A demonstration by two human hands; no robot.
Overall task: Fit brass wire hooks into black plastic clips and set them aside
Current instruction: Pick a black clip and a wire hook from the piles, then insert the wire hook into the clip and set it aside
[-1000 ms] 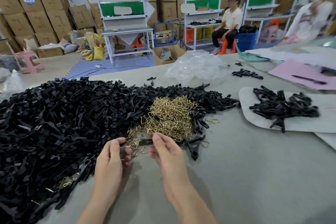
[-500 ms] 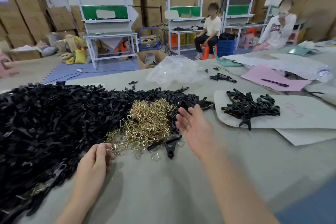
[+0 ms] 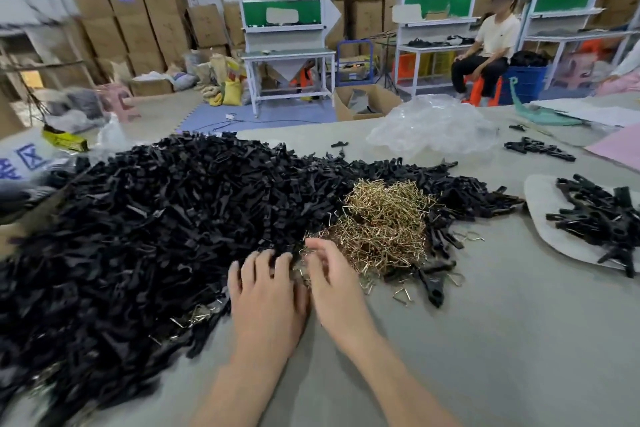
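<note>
Where both hands meet at the brass hook heap's [image 3: 384,225] near-left edge.
My left hand [image 3: 266,295] rests, fingers spread, on black clips [image 3: 156,236] left of the heap; right hand [image 3: 334,282] blurred, grasp I cannot tell.

right hand [image 3: 334,282] drawn back, beside left hand [image 3: 266,291] (on black clips [image 3: 156,236])
</note>
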